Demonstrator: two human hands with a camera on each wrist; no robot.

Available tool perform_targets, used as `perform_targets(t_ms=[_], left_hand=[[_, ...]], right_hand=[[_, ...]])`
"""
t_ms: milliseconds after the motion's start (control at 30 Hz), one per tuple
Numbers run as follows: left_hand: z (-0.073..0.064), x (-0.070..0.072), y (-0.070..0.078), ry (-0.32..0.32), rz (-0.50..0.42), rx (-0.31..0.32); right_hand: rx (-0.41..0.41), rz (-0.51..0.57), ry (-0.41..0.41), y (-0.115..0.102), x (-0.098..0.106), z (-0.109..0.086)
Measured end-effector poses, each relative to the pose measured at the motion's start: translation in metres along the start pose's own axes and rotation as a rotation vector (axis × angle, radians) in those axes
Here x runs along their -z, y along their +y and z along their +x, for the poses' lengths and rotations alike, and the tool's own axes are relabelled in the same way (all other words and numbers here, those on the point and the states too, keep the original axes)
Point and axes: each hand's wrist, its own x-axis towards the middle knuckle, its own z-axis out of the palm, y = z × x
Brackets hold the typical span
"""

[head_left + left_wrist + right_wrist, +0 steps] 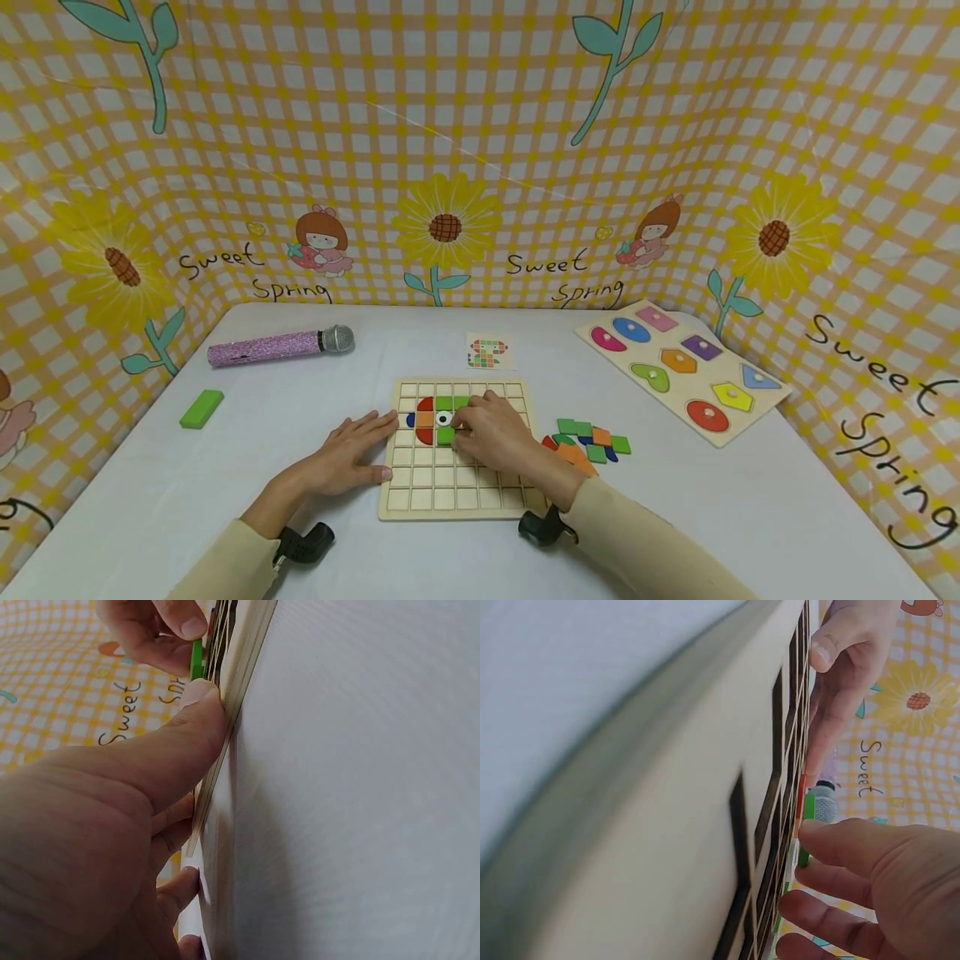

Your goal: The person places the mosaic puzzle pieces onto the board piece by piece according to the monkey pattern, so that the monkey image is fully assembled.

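Observation:
A wooden grid board lies in front of me. On its upper left, red rounded pieces flank orange tiles, beside a blue piece, a white tile with a black eye and green tiles. My left hand rests at the board's left edge, fingers extended and thumb against the side. Over the middle of the grid, my right hand pinches a green tile between thumb and fingers, close by the eye tile. That hand hides part of the grid.
Loose coloured tiles lie right of the board. Behind it sits a small pattern card. A shape puzzle board is at the back right. A purple glittery microphone and a green block lie to the left.

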Motion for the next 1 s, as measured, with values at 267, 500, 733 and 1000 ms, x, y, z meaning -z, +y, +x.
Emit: perform_targets(t_ms=[267, 500, 733, 1000], left_hand=[[-0.0010, 0.0006, 0.0011, -0.001, -0.012, 0.004], [-0.0015, 0.0007, 0.0018, 0.005, -0.007, 0.002], [-0.0002, -0.0002, -0.0001, 0.007, -0.007, -0.002], [-0.0001, -0.0011, -0.0013, 0.004, -0.007, -0.004]], right_hand=[[0.005, -0.031, -0.028, -0.0002, -0.0016, 0.0029], [0.007, -0.039, -0.025, 0.0002, -0.0026, 0.0031], [-0.004, -0.030, -0.026, 0.0009, -0.0028, 0.0035], [-0.011, -0.019, -0.024, 0.0007, -0.0039, 0.0016]])
